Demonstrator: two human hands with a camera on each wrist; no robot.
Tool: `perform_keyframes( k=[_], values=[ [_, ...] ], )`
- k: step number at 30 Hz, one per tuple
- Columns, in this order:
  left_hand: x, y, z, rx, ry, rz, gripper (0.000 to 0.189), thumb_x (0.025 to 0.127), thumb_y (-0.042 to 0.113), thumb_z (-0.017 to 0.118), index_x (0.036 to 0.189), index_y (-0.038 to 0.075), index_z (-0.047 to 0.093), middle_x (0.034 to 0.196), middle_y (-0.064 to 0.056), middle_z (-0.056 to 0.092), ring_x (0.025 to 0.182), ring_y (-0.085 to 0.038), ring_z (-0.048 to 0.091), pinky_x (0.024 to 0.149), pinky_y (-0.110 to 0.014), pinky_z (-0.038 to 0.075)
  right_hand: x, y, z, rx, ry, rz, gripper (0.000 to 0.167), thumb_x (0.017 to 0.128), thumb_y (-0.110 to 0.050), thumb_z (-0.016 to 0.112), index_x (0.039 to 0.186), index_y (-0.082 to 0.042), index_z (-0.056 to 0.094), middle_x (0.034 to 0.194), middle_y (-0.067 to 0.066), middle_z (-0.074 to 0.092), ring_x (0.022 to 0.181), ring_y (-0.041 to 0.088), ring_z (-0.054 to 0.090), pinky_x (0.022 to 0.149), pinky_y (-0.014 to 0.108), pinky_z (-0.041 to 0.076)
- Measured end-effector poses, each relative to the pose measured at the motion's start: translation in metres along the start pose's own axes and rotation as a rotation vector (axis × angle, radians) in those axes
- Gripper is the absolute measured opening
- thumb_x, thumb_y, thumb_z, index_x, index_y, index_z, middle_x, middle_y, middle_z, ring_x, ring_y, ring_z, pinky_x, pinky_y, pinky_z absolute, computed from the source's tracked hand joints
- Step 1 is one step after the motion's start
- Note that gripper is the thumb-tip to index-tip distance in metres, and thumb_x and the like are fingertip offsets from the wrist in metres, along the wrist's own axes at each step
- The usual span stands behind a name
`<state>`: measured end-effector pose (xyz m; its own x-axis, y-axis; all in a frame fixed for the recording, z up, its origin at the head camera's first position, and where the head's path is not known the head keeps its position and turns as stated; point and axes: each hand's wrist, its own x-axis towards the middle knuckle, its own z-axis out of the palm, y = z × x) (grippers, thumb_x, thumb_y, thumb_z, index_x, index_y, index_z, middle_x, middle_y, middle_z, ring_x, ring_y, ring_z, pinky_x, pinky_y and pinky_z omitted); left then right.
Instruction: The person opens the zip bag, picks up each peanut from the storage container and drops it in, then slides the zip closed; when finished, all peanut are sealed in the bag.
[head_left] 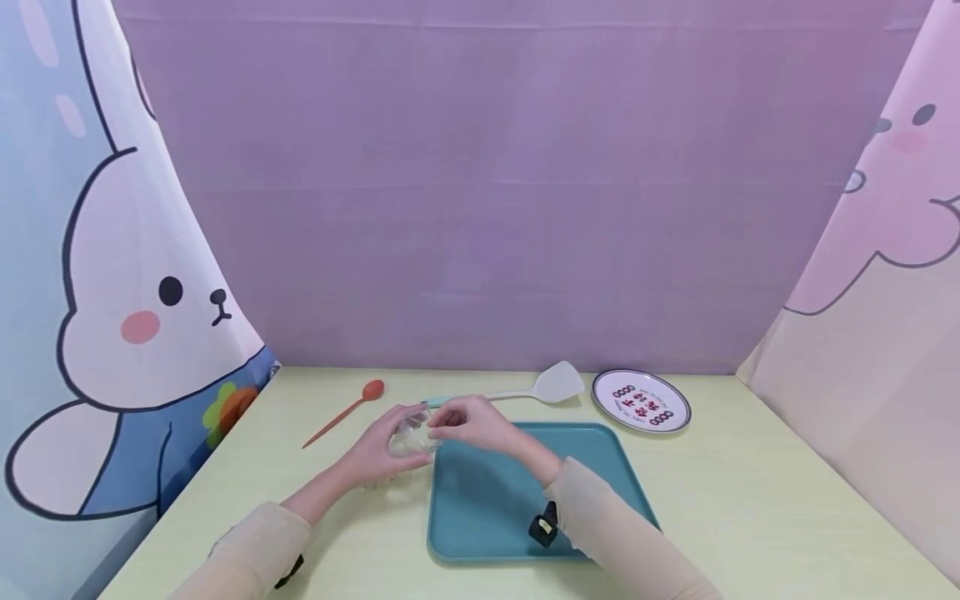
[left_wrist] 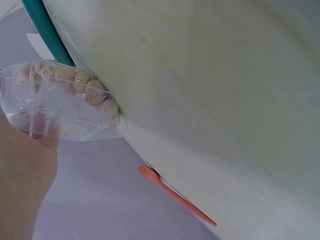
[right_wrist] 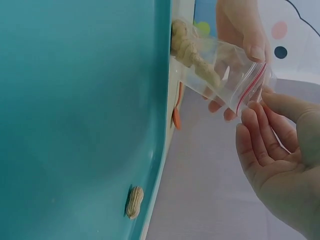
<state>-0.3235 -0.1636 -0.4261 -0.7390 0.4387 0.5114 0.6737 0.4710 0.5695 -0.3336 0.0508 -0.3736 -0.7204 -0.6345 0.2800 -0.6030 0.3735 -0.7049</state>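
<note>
A clear zip-lock bag (right_wrist: 227, 70) with a red zip line hangs over the table, left of the teal tray (head_left: 487, 508). Several unshelled peanuts (left_wrist: 75, 79) lie in its lower end. My left hand (head_left: 372, 454) holds the bag from the side, thumb and fingers around its upper part. With thumb and fingertips my right hand (right_wrist: 280, 135) pinches the bag's mouth, just beyond the zip line. One loose peanut (right_wrist: 134, 202) lies in the tray near its edge, seen in the right wrist view.
An orange spoon (head_left: 345, 414) lies at the table's back left. Behind the tray is a white spatula (head_left: 557, 383) with a teal handle end, partly hidden by my right hand. A white plate with red print (head_left: 641, 402) stands at the back right.
</note>
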Motion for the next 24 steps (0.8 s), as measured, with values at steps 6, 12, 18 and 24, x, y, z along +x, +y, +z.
perform_keyframes(
  k=[6,12,18,24],
  values=[
    [0.0,0.0,-0.001,-0.001,-0.004,0.001,0.073,0.075,0.033,0.079,0.135,0.004,0.047,0.117,-0.012,0.06,0.108,-0.02,0.056,0.09,-0.036,0.048,-0.003,0.002,-0.004,-0.006,0.012,-0.008,0.016,0.088,-0.018,0.066,0.101,-0.01,0.07,0.092,0.006,0.071,0.079,0.02,0.066,0.065,0.019,0.05],
    [0.0,0.0,-0.001,-0.004,-0.008,-0.004,0.074,0.075,0.035,0.078,0.135,0.004,0.047,0.117,-0.012,0.06,0.108,-0.02,0.057,0.09,-0.035,0.048,-0.005,0.01,-0.012,-0.03,0.026,0.001,0.018,0.089,-0.021,0.065,0.101,-0.009,0.07,0.091,0.003,0.07,0.079,0.013,0.065,0.067,0.02,0.051],
    [-0.001,0.002,-0.001,-0.003,-0.004,-0.012,0.073,0.074,0.035,0.079,0.134,0.007,0.047,0.116,-0.002,0.06,0.108,-0.019,0.057,0.09,-0.037,0.048,-0.01,0.027,-0.019,-0.063,0.056,0.046,0.014,0.088,-0.02,0.066,0.099,-0.013,0.07,0.09,0.001,0.069,0.078,0.007,0.062,0.071,0.022,0.051],
    [-0.001,0.003,-0.001,-0.003,0.0,-0.014,0.073,0.074,0.035,0.079,0.134,0.008,0.048,0.115,0.001,0.06,0.108,-0.018,0.057,0.091,-0.036,0.048,-0.017,0.044,-0.026,-0.097,0.061,0.075,0.014,0.088,-0.017,0.065,0.1,-0.01,0.07,0.092,0.002,0.069,0.082,0.01,0.063,0.073,0.024,0.051]
  ],
)
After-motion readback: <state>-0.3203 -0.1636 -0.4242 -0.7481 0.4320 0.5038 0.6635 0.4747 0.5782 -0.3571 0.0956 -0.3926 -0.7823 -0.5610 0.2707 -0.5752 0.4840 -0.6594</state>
